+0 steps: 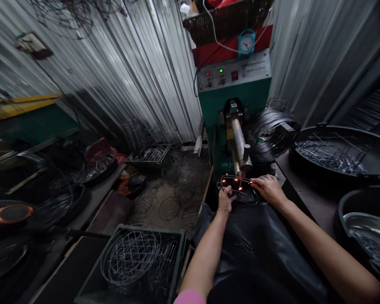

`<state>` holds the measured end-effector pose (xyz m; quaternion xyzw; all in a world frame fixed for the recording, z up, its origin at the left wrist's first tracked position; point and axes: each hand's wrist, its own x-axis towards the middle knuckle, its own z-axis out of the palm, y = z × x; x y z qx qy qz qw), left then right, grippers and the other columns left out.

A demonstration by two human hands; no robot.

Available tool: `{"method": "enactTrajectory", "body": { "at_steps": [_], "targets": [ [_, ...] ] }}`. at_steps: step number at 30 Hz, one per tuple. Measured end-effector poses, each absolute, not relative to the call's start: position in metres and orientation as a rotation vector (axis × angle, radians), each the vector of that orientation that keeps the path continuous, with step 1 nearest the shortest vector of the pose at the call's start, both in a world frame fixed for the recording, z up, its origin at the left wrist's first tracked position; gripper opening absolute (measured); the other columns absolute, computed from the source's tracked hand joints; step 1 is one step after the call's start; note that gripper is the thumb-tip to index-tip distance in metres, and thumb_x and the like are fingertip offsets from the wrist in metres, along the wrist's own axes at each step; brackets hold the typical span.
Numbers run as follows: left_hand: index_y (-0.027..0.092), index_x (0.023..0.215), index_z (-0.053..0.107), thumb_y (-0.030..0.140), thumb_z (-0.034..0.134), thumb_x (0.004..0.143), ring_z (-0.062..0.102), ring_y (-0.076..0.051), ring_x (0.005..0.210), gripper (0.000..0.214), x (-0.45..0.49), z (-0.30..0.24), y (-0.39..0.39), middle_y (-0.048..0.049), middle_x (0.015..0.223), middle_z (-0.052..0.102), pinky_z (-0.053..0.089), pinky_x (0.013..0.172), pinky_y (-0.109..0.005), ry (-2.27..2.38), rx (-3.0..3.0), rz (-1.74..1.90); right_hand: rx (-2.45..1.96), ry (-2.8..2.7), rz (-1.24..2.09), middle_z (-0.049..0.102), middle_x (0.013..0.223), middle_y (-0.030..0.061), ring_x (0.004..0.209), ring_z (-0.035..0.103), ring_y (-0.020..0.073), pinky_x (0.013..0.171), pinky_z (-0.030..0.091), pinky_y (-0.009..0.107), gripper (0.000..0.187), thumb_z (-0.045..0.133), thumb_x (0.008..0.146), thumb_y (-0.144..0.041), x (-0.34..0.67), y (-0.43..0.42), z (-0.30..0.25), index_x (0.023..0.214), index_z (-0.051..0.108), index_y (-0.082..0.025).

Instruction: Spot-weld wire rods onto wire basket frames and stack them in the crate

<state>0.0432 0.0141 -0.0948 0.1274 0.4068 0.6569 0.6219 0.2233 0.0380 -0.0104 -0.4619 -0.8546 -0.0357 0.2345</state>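
Note:
My left hand point(226, 200) is closed on the near left side of a round wire frame point(244, 196). At the frame's right side, my right hand point(267, 189) pinches its edge or a thin wire lying on it; which of these I cannot tell. The frame sits under the upper electrode arm point(240, 137) of a green spot welder point(205, 110). Orange sparks glow around the electrode tip, between my hands. A black apron point(259, 236) covers my lap below, with a few short wires point(244, 243) lying on it.
On the left, a green bin point(118, 231) holds round wire grids. A wire coil point(266, 131) stands right of the welder, beside a wide black pan point(332, 171) of bent wire pieces. Nearer is a black tub point(345, 211). Wire rings point(169, 208) lie on the floor.

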Motion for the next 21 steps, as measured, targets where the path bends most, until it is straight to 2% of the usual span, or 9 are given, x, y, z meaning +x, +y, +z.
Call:
{"method": "enactTrajectory", "body": {
  "at_steps": [8, 15, 21],
  "targets": [
    [0.017, 0.068, 0.045, 0.036, 0.076, 0.048, 0.041, -0.008, 0.062, 0.042, 0.029, -0.091, 0.025, 0.0056, 0.065, 0.041, 0.047, 0.073, -0.037, 0.897, 0.426, 1.425, -1.339, -2.315, -0.098, 0.071, 0.082, 0.0066, 0.079, 0.062, 0.0229, 0.077, 0.042, 0.036, 0.022, 0.055, 0.086, -0.03, 0.223, 0.024, -0.014, 0.095, 0.071, -0.018],
    [0.016, 0.068, 0.047, 0.039, 0.075, 0.05, 0.04, -0.008, 0.061, 0.041, 0.029, -0.093, 0.028, 0.0046, 0.064, 0.041, 0.047, 0.071, -0.037, 0.918, 0.458, 1.352, -1.344, -2.301, -0.113, 0.071, 0.082, 0.0066, 0.077, 0.062, 0.0223, 0.075, 0.041, 0.035, 0.023, 0.052, 0.087, -0.031, 0.225, 0.019, -0.012, 0.094, 0.071, -0.019],
    [0.017, 0.066, 0.05, 0.04, 0.075, 0.049, 0.042, -0.011, 0.059, 0.037, 0.035, -0.097, 0.032, 0.0024, 0.061, 0.043, 0.047, 0.064, -0.036, 0.857, 0.402, 1.282, -1.3, -2.288, -0.107, 0.071, 0.081, 0.0077, 0.076, 0.061, 0.0228, 0.073, 0.042, 0.035, 0.023, 0.051, 0.088, -0.029, 0.225, 0.018, -0.012, 0.092, 0.071, -0.017]
  ]
}}
